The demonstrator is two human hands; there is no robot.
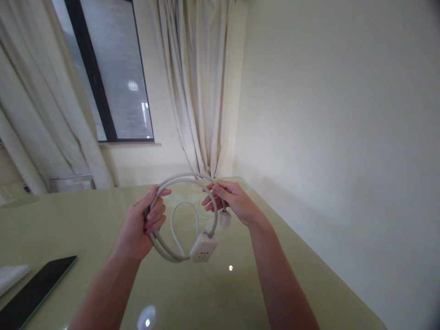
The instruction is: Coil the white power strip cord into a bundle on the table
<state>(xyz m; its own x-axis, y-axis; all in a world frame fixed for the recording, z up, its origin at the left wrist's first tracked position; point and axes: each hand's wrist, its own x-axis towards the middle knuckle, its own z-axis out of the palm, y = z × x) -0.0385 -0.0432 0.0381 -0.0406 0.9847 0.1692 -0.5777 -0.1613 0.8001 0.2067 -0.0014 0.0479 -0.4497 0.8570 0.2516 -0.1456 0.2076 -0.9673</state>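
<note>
A pale grey extension cord (184,177) is looped into a coil in front of me, above the table. My left hand (146,222) is closed round the coil's left side. The thumb and fingers of my right hand (233,200) pinch the cord at the upper right, close to its end. From that end a white plug (225,219) hangs below the fingers. At the bottom of the coil is a white socket block (203,248) with several slots. A thinner white cable (184,203) forms a small loop inside the coil.
The glossy greenish table (192,298) runs along the wall (337,137) on my right. A black flat panel (37,288) and a white object (12,276) lie at the left. Curtains (199,82) and a window (117,68) are behind the table.
</note>
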